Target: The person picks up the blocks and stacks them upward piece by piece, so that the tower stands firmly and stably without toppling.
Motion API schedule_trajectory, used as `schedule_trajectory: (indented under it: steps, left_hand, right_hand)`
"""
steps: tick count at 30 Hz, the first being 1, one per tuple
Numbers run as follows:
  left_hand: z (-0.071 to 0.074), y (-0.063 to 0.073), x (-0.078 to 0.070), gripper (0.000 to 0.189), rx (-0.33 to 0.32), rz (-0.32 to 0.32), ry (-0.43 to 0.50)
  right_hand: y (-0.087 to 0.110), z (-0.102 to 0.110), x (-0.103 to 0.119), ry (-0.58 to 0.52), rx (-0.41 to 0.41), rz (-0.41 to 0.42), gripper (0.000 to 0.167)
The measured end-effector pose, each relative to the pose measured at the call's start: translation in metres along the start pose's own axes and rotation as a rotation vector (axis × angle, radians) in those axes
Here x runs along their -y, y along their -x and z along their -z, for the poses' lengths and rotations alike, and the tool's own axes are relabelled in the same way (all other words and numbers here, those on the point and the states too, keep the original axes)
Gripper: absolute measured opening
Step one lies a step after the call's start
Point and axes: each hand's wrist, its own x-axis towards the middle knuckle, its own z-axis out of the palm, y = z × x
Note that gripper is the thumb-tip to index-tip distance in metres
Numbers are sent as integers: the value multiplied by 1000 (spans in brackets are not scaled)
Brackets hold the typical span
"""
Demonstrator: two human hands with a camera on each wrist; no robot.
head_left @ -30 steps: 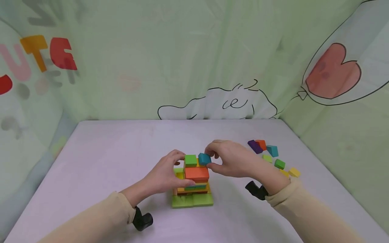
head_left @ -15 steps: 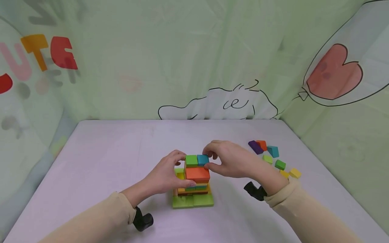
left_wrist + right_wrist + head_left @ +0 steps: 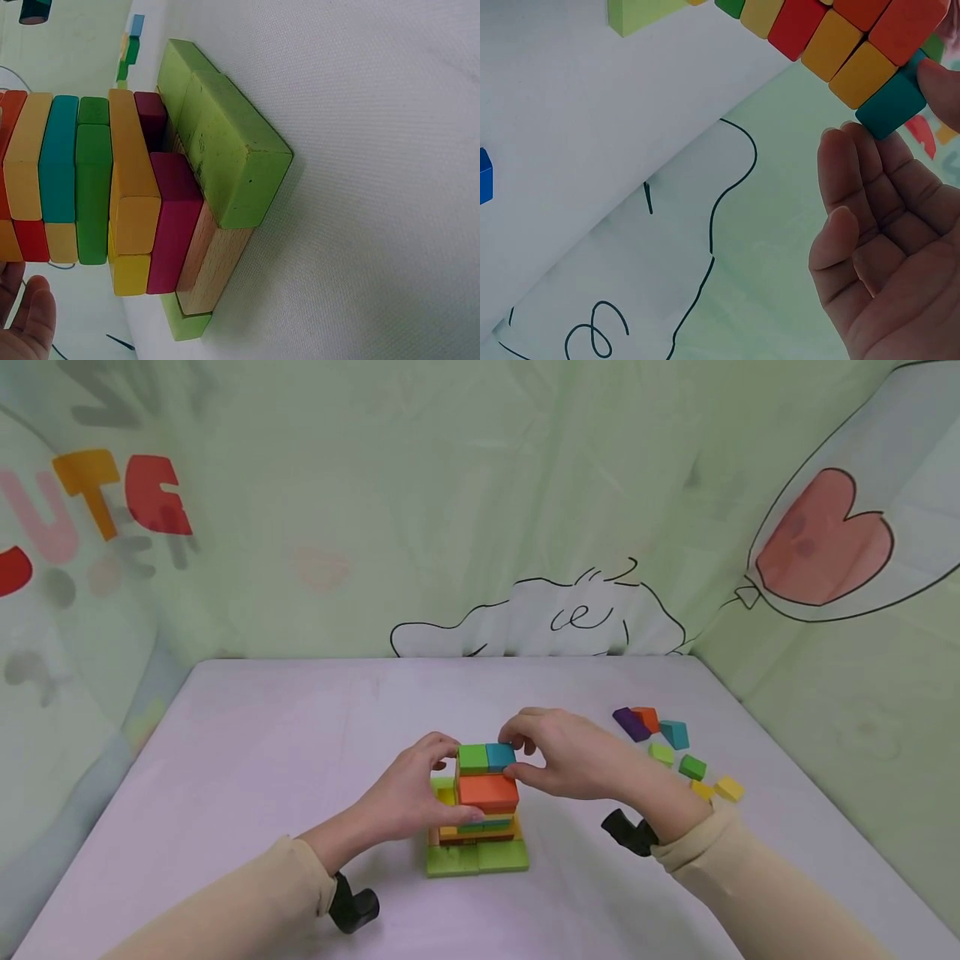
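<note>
A tower of coloured wooden blocks stands mid-table on light green base blocks (image 3: pixel 477 858). My left hand (image 3: pixel 408 793) steadies its left side, thumb across the front and fingers toward the back. On the top level sit a green block (image 3: pixel 472 760) and a teal block (image 3: pixel 501 758), side by side above an orange block (image 3: pixel 487 792). My right hand (image 3: pixel 573 752) pinches the teal block at the tower's right edge, with thumb and fingertips around it in the right wrist view. Lower levels, including a dark magenta block (image 3: pixel 176 217) and a green block (image 3: pixel 92 191), show in the left wrist view.
Loose blocks lie to the right, behind my right forearm: a purple block (image 3: pixel 632 724), an orange block (image 3: pixel 647 718), a teal block (image 3: pixel 675 734), green ones and a yellow block (image 3: pixel 729 788). A printed cloth wall (image 3: pixel 337 527) borders the table.
The teal block has gone from tilted, beside the green block, to lying flat and flush against it. My right hand moved slightly left with it; my left hand has stayed in place.
</note>
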Motion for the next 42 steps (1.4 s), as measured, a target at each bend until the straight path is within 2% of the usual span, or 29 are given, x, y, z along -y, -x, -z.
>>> schedule_trajectory:
  steps: [6,10,13,17,20,23,28,30,32,36,39,42]
  left_hand:
    - [0,0,0,63,-1,-1,-1]
    - [0,0,0,63,-4,-1,-1]
    - [-1,0,0,64,-4,3,-4]
    - [-1,1,0,66,-13,10,-27]
    - [0,1,0,67,-23,11,-46]
    - [1,1,0,68,-25,13,-49]
    - [-1,1,0,67,-19,20,-40]
    - [-1,1,0,67,-20,23,-40]
    - [-2,2,0,66,-25,24,-40]
    - [-3,2,0,67,-31,21,-46]
    - [-2,2,0,67,-31,14,-48]
    - [-2,2,-2,67,-28,13,-48]
  right_hand:
    - [1,-1,0,2,-4,-4,21]
    - [2,1,1,1,-9,-16,28]
    - [9,4,-2,-13,-41,-35,33]
    - [29,9,-18,-45,-129,-56,30]
    - [49,5,-45,-51,-174,-88,26]
    - [71,-7,-81,-41,-139,-184,24]
    - [104,-34,-137,-30,53,-406,32]
    - [113,-43,-153,-18,110,-459,35]
    - [119,-51,-164,0,130,-483,35]
    - [120,-62,-167,-15,105,-506,25]
    - [114,-69,-155,-70,90,-497,22]
    - [109,-72,-140,-140,90,-488,27]
